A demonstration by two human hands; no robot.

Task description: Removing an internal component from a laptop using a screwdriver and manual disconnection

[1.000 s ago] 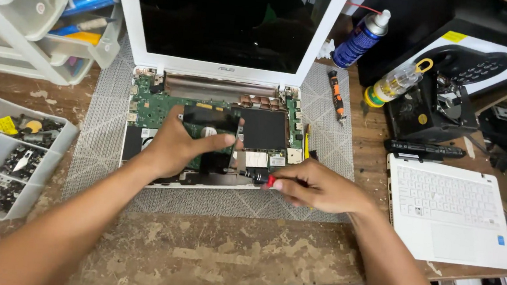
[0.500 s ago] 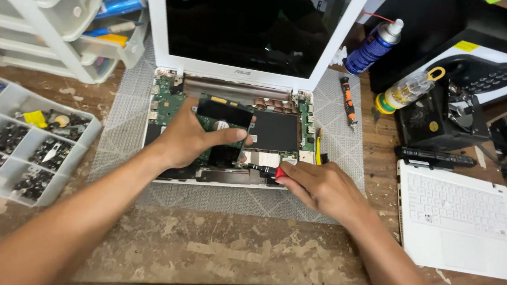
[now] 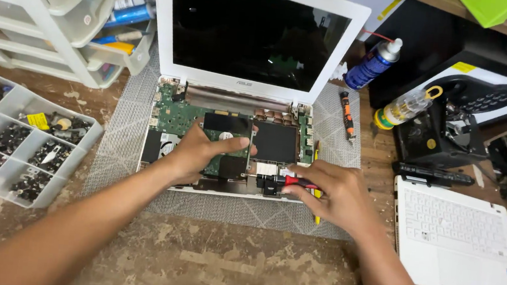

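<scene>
An opened white laptop [image 3: 251, 93] lies on a grey mat with its keyboard cover off and its green circuit board [image 3: 176, 116] bare. My left hand [image 3: 201, 151] rests on a dark rectangular part [image 3: 227, 124] in the middle of the base, fingers spread over it. My right hand [image 3: 331, 192] grips a small red-and-black screwdriver [image 3: 290, 180], with its tip pointing left at the front edge of the base.
A clear compartment tray of screws [image 3: 18, 140] sits at the left, white drawers [image 3: 44, 14] behind it. To the right lie a white keyboard cover [image 3: 459, 240], a black battery stick [image 3: 431, 173], an orange-and-black screwdriver [image 3: 347, 115], a blue spray can [image 3: 370, 64] and a yellow-capped bottle [image 3: 404, 107].
The view has shifted so the laptop sits further right and lower in frame. Both hands stay in much the same place on the laptop base.
</scene>
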